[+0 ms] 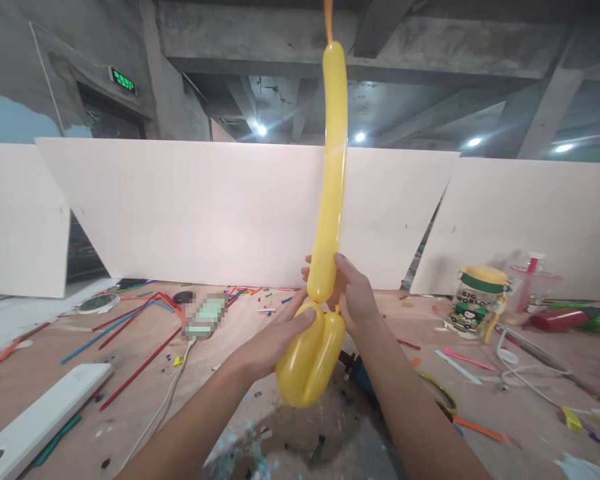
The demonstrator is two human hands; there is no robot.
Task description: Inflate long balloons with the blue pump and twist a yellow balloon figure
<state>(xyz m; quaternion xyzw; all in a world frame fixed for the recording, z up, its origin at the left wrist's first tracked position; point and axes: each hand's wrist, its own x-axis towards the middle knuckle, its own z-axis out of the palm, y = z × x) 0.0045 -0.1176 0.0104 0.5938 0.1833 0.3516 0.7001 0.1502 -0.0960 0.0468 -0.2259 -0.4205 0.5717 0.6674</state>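
Observation:
A long yellow modelling balloon stands nearly upright in front of me, its thin uninflated orange-looking tail at the top. Below a pinched twist, its lower part is folded into a loop, with a small knot at the loop's right side. My left hand grips the folded loop from the left, thumb lying across it just under the twist. On the other side, my right hand is wrapped round the straight section just above the twist, thumb along its right edge. Some fingers are hidden behind the balloon.
White boards stand along the table's back. Uninflated balloons and scraps litter the brown table. At left are a phone on a cable and a white bar-shaped object; at right, a lidded jar and a red balloon.

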